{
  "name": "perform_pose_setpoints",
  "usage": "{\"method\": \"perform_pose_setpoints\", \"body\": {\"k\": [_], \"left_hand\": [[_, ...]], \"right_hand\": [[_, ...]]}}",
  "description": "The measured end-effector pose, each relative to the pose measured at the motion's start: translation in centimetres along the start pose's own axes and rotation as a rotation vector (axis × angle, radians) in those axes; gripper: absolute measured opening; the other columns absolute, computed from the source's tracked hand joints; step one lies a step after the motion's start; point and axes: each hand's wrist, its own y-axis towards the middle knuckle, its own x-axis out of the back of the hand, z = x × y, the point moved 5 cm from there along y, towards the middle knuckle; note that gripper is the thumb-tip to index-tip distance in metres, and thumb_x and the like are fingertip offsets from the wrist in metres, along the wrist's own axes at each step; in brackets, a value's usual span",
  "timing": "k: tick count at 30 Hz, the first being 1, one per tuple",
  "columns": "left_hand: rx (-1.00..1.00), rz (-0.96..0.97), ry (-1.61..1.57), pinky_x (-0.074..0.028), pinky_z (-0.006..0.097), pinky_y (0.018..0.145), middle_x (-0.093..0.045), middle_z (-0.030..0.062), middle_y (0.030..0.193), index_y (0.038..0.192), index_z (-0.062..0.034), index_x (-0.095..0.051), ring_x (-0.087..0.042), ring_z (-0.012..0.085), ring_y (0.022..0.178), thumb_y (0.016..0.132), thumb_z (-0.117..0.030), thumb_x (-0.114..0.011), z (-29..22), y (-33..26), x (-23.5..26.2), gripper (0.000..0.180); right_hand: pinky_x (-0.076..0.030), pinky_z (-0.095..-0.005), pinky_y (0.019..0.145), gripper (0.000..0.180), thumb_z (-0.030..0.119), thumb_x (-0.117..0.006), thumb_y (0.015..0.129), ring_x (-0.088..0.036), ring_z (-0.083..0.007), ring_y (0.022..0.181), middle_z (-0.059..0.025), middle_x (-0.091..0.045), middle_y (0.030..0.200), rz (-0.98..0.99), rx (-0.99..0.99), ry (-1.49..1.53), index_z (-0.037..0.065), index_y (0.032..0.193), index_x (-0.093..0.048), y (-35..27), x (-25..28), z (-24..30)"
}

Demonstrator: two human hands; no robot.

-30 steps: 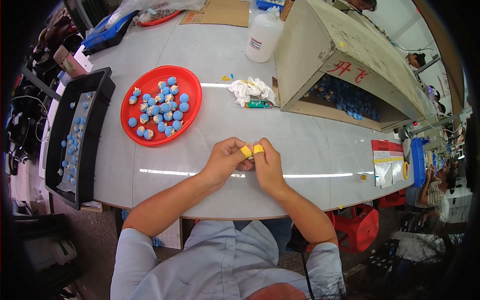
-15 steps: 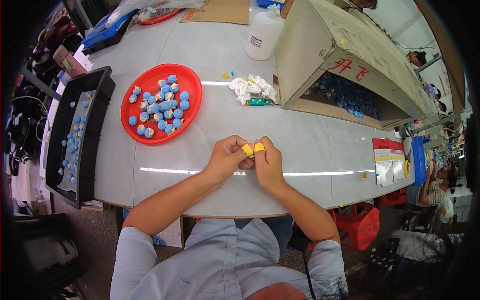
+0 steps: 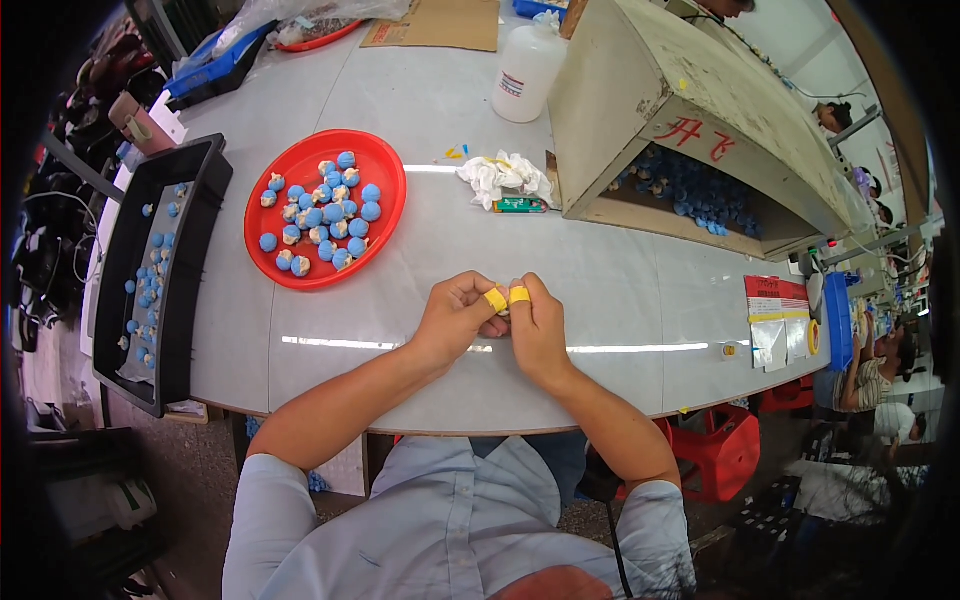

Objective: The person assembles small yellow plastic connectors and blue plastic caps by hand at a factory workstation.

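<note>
Close together over the near middle of the table, my left hand (image 3: 452, 312) and my right hand (image 3: 538, 325) both have their fingers closed. Yellow tape wraps each thumb. Between the fingertips is a small pale thing, almost wholly hidden, whose kind I cannot make out. Beyond my left hand stands a round red tray (image 3: 262, 250) with several small blue balls (image 3: 332, 212), many with cream-coloured figure parts on them. A crumpled white tissue (image 3: 497, 178) lies beyond my hands, with a green packet (image 3: 520, 205) against its near side.
On the left is a long black bin (image 3: 205, 230) with more blue pieces. A wooden box (image 3: 640, 110) at the back right holds a heap of blue parts. Near it stand a white plastic bottle (image 3: 528, 70) and, farther right, a red-and-white sheet (image 3: 778, 310). Red stools (image 3: 715, 455) sit below the edge.
My hands stay nearly in the same place and pose, still pinched together. The whole view has shifted very slightly; nothing on the table has visibly moved.
</note>
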Motion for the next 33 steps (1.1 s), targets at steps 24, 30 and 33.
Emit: {"method": "perform_pose_setpoints", "body": {"k": [24,30,33], "left_hand": [[-0.119,0.011,0.078,-0.056,0.028,0.081,-0.065,0.0125,0.106,0.113,0.0043,-0.053,-0.066,0.0169,0.097,0.095,-0.011,-0.062,-1.1,1.0,1.0,0.025],[-0.202,0.039,0.185,-0.055,0.027,0.079,-0.067,0.0126,0.104,0.115,0.0088,-0.055,-0.066,0.0154,0.094,0.092,-0.007,-0.063,-1.3,1.1,0.9,0.029],[-0.207,0.063,0.289,-0.054,0.025,0.077,-0.068,0.0131,0.099,0.111,0.0105,-0.059,-0.066,0.0133,0.091,0.089,-0.005,-0.066,-0.9,1.5,1.6,0.028]], "right_hand": [[-0.039,-0.02,0.054,0.018,0.009,-0.053,0.096,-0.05,-0.0054,0.061,-0.0003,-0.059,0.083,0.282,-0.334,0.442,0.003,0.112,-0.055,1.6,1.8,0.1],[-0.043,-0.0196,0.057,0.019,0.007,-0.054,0.095,-0.054,-0.0059,0.065,-0.0009,-0.06,0.087,0.331,-0.308,0.41,0.003,0.114,-0.056,1.7,2.3,0.1],[-0.044,-0.02,0.057,0.02,0.005,-0.055,0.095,-0.055,-0.0058,0.067,-0.0012,-0.06,0.087,0.364,-0.31,0.403,0.003,0.114,-0.055,1.7,2.1,0.4]]}}
